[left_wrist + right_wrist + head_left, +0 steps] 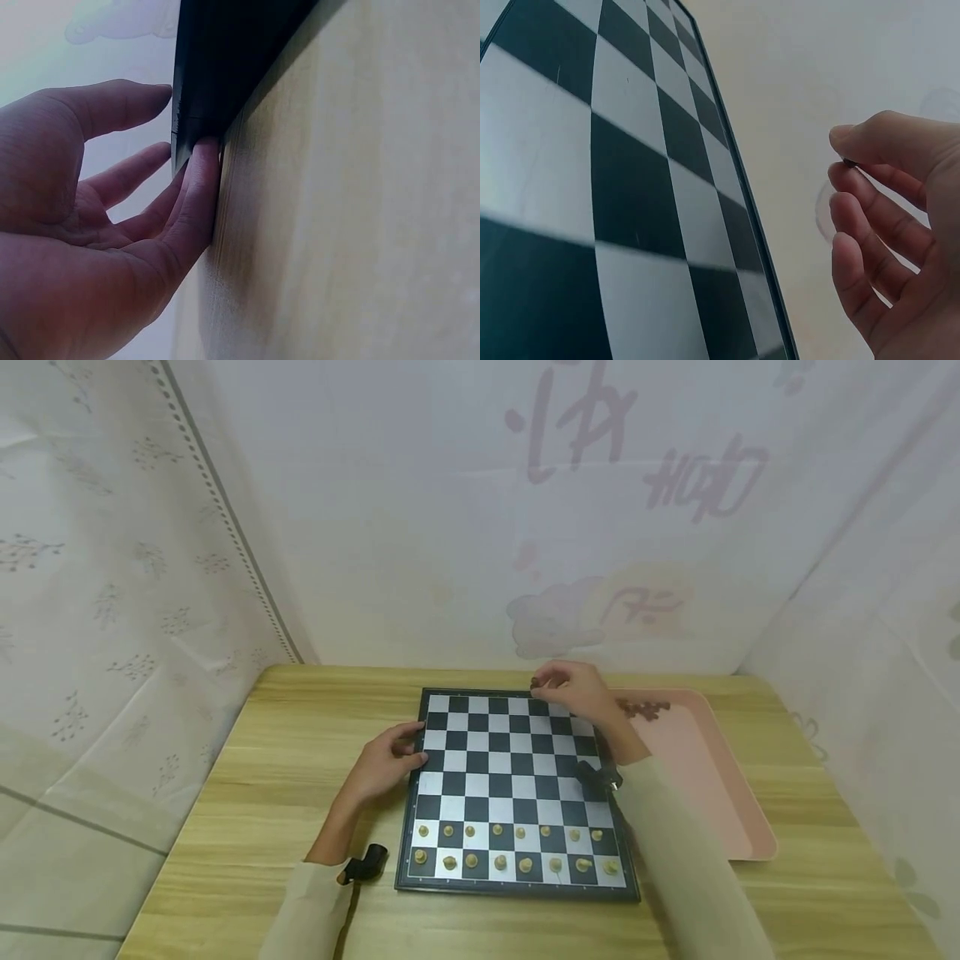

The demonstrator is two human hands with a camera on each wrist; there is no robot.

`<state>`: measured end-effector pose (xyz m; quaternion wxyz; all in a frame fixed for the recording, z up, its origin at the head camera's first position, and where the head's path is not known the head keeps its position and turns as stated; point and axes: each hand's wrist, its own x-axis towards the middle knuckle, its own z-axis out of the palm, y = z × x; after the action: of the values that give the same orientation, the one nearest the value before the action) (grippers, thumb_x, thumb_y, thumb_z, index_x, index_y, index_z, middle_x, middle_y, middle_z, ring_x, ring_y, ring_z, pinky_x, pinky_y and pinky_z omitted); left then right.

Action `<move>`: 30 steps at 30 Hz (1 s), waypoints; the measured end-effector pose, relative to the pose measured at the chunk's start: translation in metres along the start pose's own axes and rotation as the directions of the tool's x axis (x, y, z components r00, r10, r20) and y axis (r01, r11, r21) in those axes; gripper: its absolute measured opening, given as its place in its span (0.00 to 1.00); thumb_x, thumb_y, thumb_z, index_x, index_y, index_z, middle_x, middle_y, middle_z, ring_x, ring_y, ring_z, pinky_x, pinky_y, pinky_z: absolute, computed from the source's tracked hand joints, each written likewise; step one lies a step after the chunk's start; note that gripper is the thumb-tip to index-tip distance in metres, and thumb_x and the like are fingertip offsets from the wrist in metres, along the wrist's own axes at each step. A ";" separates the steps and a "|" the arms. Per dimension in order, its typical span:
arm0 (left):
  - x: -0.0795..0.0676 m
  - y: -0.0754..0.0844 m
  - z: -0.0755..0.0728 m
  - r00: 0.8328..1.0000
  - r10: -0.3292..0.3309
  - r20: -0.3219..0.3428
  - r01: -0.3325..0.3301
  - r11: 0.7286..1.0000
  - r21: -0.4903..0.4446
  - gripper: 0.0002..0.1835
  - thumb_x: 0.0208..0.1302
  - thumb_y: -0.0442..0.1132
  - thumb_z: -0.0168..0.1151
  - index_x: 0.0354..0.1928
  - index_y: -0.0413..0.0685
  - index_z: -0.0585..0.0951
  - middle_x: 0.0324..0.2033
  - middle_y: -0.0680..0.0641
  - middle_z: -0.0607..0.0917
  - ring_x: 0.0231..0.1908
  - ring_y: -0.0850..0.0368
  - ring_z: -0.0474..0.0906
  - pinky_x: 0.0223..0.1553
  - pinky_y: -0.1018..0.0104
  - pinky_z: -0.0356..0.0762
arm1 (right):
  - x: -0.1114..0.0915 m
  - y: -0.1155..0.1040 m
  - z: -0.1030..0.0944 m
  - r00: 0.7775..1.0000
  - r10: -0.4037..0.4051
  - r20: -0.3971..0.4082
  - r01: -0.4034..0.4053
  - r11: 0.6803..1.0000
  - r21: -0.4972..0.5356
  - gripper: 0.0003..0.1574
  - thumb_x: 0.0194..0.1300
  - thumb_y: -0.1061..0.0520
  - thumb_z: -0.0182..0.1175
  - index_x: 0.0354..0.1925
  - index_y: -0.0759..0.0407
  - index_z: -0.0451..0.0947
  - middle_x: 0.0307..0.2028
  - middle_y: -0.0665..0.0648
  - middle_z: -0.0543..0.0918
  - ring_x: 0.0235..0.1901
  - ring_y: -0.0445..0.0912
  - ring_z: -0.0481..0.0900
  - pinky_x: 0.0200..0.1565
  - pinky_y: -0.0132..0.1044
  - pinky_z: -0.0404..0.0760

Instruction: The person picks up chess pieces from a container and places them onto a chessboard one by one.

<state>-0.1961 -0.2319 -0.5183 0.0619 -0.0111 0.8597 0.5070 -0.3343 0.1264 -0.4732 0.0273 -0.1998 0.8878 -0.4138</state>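
A black-and-white chessboard (500, 785) lies on the table, with two rows of cream chess pieces (501, 862) along its near side. My left hand (382, 764) rests at the board's left edge; in the left wrist view its thumb and fingertips (204, 150) touch the dark side of the board. Over the far edge, my right hand (577, 689) pinches a dark brown chess piece (535, 686) between thumb and fingers. Only a small dark bit of that piece (848, 162) shows in the right wrist view, so its kind is hidden.
Right of the board stands a pink tray (738, 793), with several brown chess pieces (648, 709) at its far end. My right forearm crosses the board's right side. A patterned cloth (420, 527) hangs behind the wooden table (285, 760).
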 end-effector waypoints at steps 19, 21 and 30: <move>0.002 0.001 0.002 1.000 -0.015 -0.014 0.015 1.000 0.006 0.31 0.73 0.39 0.72 0.77 0.50 0.79 0.62 0.41 0.86 0.55 0.44 0.85 0.52 0.47 0.81 | 0.036 -0.030 0.049 0.994 -0.028 0.102 0.025 0.999 0.023 0.13 0.69 0.58 0.77 0.51 0.58 0.92 0.45 0.55 0.91 0.45 0.53 0.88 0.43 0.47 0.85; 0.001 0.001 0.002 1.000 -0.018 -0.013 0.018 1.000 0.004 0.31 0.73 0.39 0.72 0.77 0.50 0.79 0.63 0.41 0.86 0.55 0.44 0.85 0.52 0.47 0.81 | 0.038 -0.034 0.055 0.993 -0.031 0.118 0.028 0.999 0.028 0.13 0.70 0.58 0.76 0.51 0.59 0.91 0.46 0.56 0.91 0.45 0.53 0.88 0.45 0.48 0.86; 0.001 0.001 0.001 1.000 -0.022 -0.010 0.022 1.000 -0.018 0.31 0.74 0.39 0.72 0.77 0.49 0.79 0.65 0.40 0.85 0.55 0.43 0.86 0.53 0.47 0.82 | 0.050 -0.048 0.086 0.982 -0.061 0.176 0.056 0.998 0.036 0.12 0.69 0.57 0.76 0.50 0.57 0.92 0.44 0.52 0.92 0.42 0.50 0.88 0.43 0.46 0.85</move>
<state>-0.1969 -0.2306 -0.5180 0.0629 -0.0239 0.8552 0.5139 -0.3463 0.0176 -0.4875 0.0970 -0.2614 0.8691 -0.4086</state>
